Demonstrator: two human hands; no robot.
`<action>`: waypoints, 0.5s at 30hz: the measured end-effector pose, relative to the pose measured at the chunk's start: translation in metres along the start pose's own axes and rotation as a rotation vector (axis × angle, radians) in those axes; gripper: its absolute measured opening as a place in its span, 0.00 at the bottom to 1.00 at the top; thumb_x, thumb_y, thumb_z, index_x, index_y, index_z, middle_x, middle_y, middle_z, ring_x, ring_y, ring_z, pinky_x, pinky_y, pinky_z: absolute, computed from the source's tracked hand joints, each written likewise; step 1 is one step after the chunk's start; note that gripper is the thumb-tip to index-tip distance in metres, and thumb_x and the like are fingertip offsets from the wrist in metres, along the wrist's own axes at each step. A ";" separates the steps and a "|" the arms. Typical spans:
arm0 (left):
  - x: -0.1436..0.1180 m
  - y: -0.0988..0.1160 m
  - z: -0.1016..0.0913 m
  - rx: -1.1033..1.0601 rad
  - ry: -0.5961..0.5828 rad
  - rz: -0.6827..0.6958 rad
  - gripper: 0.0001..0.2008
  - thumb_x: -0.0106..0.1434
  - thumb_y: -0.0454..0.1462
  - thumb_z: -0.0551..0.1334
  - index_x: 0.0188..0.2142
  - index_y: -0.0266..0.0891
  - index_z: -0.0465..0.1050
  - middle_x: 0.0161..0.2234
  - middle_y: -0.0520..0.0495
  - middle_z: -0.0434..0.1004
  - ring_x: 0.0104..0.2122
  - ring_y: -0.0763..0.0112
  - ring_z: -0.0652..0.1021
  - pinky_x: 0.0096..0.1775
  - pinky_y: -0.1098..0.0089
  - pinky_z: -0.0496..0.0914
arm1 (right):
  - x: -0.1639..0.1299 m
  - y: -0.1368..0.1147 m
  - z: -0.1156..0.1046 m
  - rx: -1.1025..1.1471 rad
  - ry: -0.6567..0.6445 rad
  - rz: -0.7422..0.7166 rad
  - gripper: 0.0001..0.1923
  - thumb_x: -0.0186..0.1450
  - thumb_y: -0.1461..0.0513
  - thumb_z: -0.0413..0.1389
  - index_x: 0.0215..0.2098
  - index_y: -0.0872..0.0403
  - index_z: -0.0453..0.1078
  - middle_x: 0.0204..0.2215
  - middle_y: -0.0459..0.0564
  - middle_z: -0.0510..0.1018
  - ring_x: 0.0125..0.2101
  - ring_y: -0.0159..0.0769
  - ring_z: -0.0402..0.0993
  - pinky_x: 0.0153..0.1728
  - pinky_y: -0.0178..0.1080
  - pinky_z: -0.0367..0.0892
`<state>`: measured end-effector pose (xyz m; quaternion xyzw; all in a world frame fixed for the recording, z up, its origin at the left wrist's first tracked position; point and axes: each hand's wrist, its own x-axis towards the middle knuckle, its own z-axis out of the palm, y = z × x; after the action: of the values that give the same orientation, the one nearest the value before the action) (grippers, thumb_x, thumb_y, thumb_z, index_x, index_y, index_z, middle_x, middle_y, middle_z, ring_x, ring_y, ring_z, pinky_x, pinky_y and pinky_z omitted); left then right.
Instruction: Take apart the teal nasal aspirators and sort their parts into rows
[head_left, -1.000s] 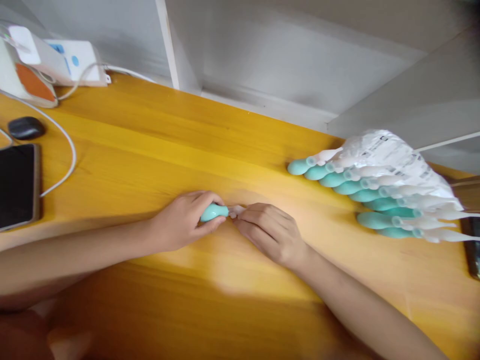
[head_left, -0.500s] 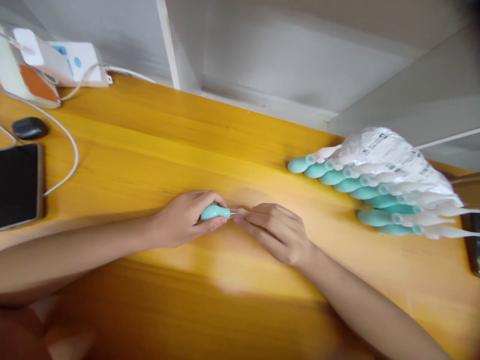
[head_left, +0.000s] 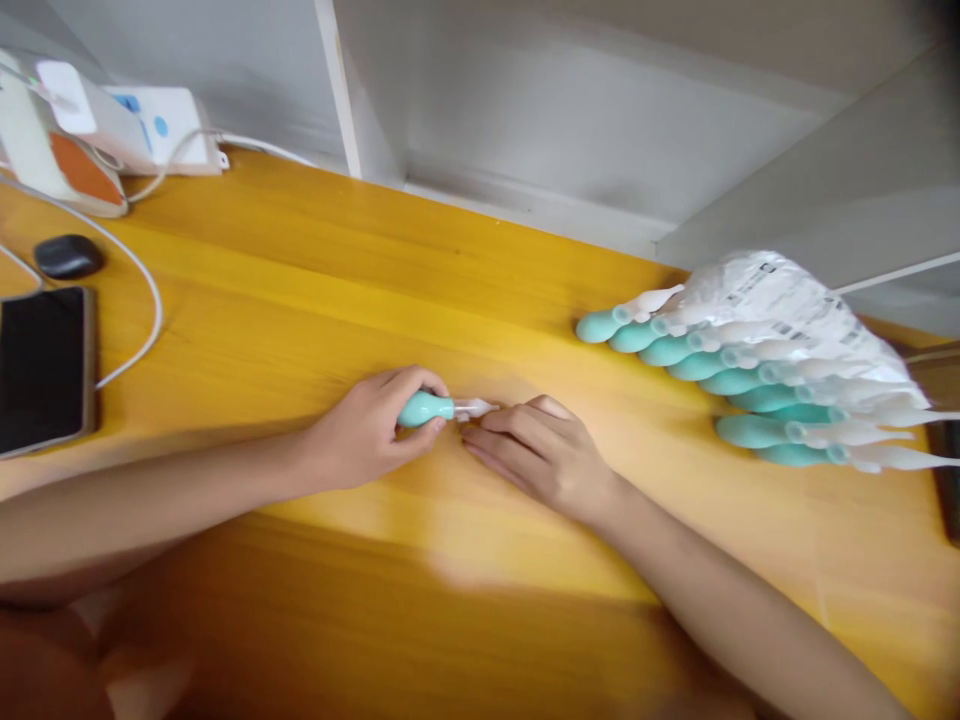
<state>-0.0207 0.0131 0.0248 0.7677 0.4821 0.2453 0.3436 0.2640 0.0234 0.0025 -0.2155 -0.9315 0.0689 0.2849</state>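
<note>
My left hand (head_left: 371,425) is closed around a small teal bulb (head_left: 425,408), its thumb below and index finger above. From the bulb's right end projects a clear, pointed nozzle (head_left: 471,407). My right hand (head_left: 551,450) lies just right of and below the nozzle's tip, its fingers loosely bent and a little apart, not gripping the nozzle. At the right, several similar teal bulbs with translucent nozzles (head_left: 694,370) lie in a slanted row, nozzles pointing right.
A white printed plastic bag (head_left: 795,300) lies behind the row. To the left are a phone (head_left: 45,370), a black mouse-like object (head_left: 69,257), white cables (head_left: 154,300) and a power strip with a plug (head_left: 169,130). Grey partition panels (head_left: 525,110) stand along the wooden table's (head_left: 337,270) back edge.
The clear nozzle now shows fully on the teal bulb, where earlier a thin shaft ran into my right fingers. My right fingers have let go of its tip; both hands shifted slightly up.
</note>
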 end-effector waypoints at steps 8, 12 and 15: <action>0.002 -0.002 -0.004 -0.137 -0.036 0.010 0.08 0.71 0.39 0.68 0.48 0.44 0.77 0.39 0.54 0.86 0.35 0.70 0.82 0.38 0.70 0.73 | 0.002 0.006 0.002 0.315 0.184 0.311 0.15 0.76 0.63 0.68 0.59 0.48 0.79 0.44 0.54 0.85 0.38 0.40 0.83 0.38 0.43 0.79; 0.001 -0.006 -0.005 -0.247 -0.073 0.018 0.08 0.70 0.39 0.68 0.47 0.43 0.75 0.45 0.50 0.89 0.40 0.67 0.86 0.42 0.68 0.76 | 0.006 0.010 0.003 0.661 0.189 0.418 0.05 0.75 0.64 0.69 0.48 0.48 0.85 0.40 0.51 0.87 0.40 0.38 0.86 0.42 0.41 0.82; 0.002 -0.008 -0.005 -0.365 -0.092 0.032 0.09 0.68 0.36 0.68 0.45 0.43 0.71 0.49 0.48 0.90 0.42 0.67 0.88 0.45 0.67 0.78 | 0.009 0.007 0.005 0.929 0.209 0.571 0.01 0.73 0.61 0.72 0.42 0.47 0.88 0.38 0.50 0.88 0.37 0.36 0.87 0.39 0.39 0.84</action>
<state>-0.0280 0.0184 0.0215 0.7105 0.4012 0.2989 0.4949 0.2572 0.0334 0.0007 -0.3169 -0.6746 0.5251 0.4108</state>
